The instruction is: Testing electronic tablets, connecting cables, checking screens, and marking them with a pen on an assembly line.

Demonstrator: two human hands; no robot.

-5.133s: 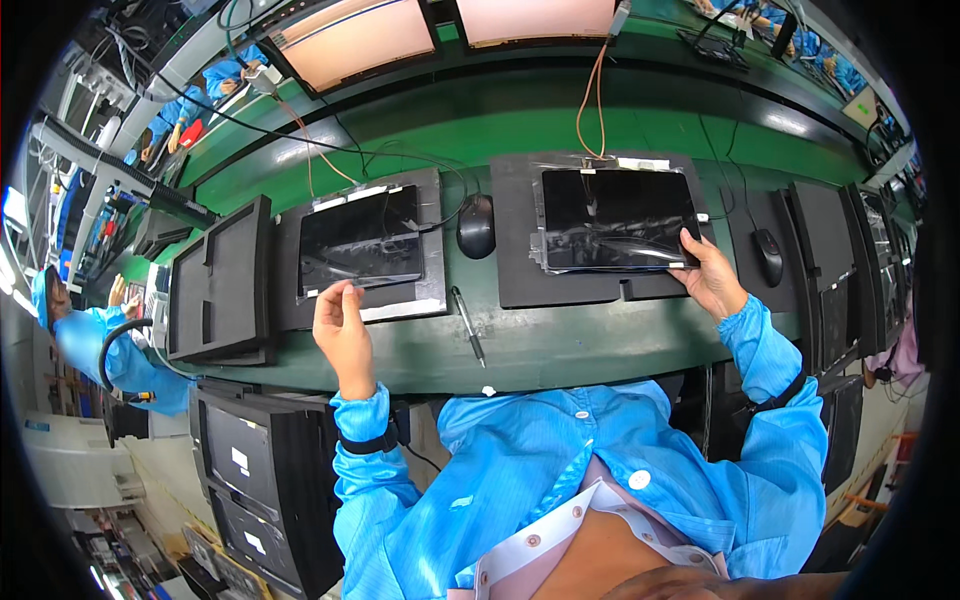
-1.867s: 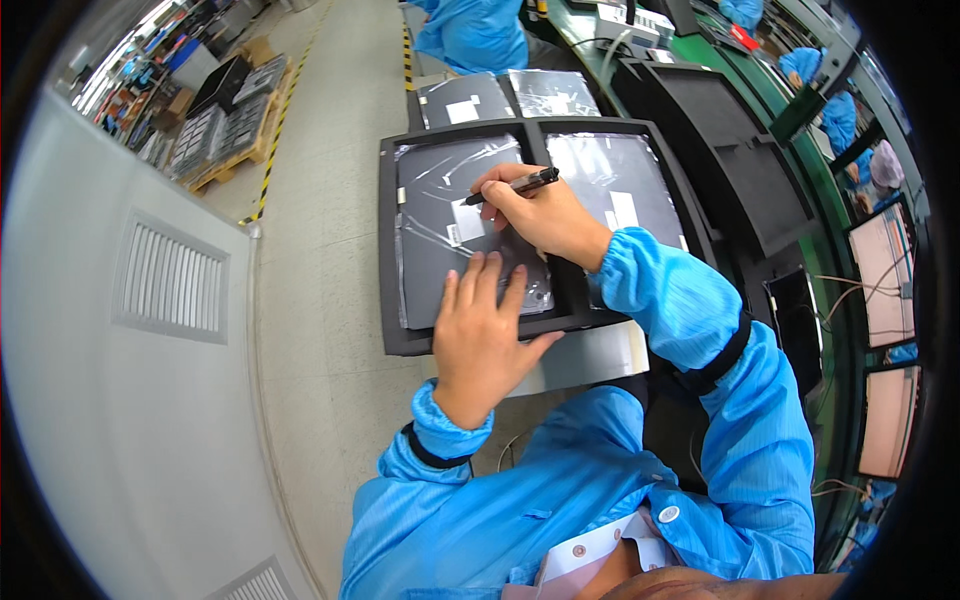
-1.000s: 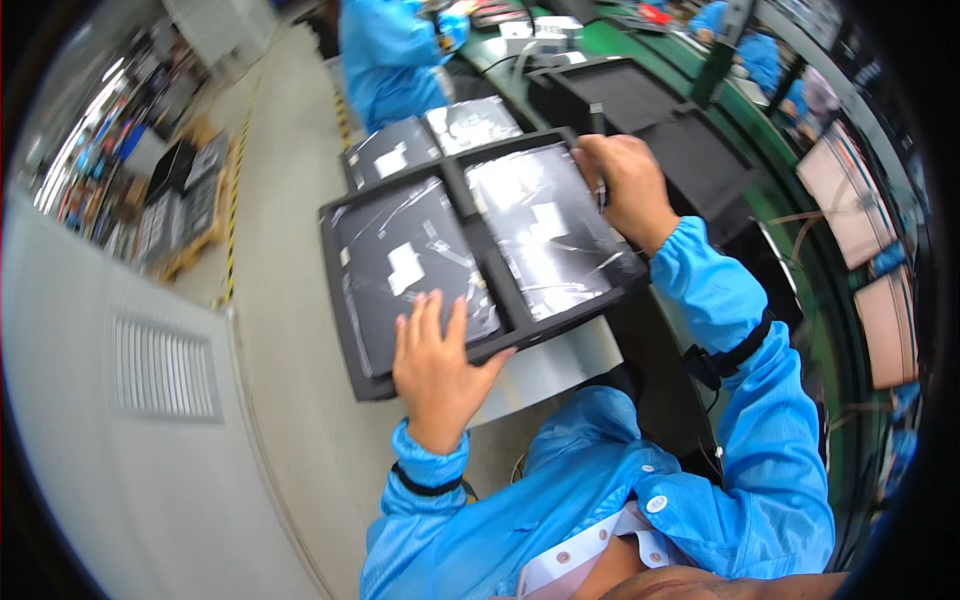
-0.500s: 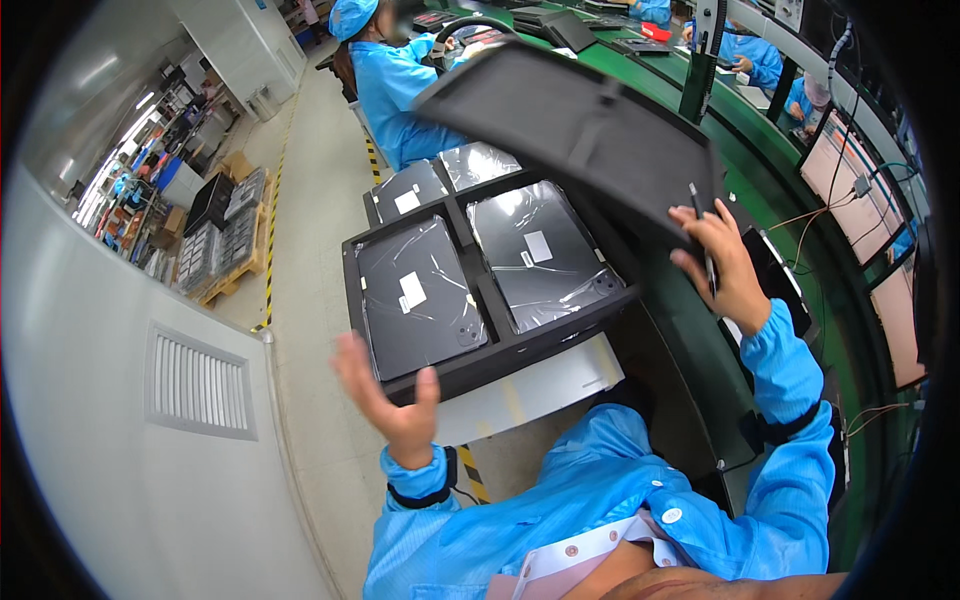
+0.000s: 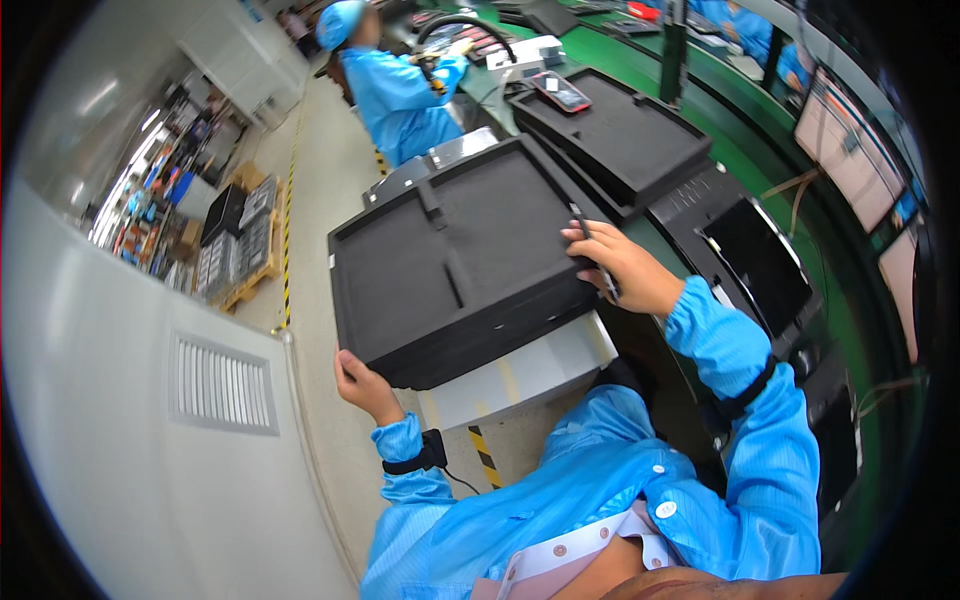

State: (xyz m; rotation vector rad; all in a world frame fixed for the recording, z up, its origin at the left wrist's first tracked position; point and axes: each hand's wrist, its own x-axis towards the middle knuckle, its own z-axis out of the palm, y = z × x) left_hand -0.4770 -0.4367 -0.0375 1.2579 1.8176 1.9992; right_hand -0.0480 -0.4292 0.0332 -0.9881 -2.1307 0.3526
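A black foam tray (image 5: 505,215) with two shallow empty compartments lies on top of the stack in front of me, covering the tablets in the tray below. My left hand (image 5: 366,385) grips its near left corner, thumb up against the side wall. At the right edge of the tray is my right hand (image 5: 625,265), its fingers curled round a slim dark pen (image 5: 608,283) and resting by the tray's rim. Beyond the far edge, part of a film-wrapped tablet (image 5: 462,147) shows.
Another black tray (image 5: 640,140), with a red-and-black handheld device (image 5: 560,92) on it, sits on the green bench. A dark-screened tablet (image 5: 760,255) lies to the right. A co-worker in blue (image 5: 395,95) works ahead. A white louvred panel (image 5: 225,385) stands on my left.
The black tray, lifted and tilted at the right before, now lies flat over the wrapped tablets. My left hand has closed on its near corner; my right hand came left and down with it.
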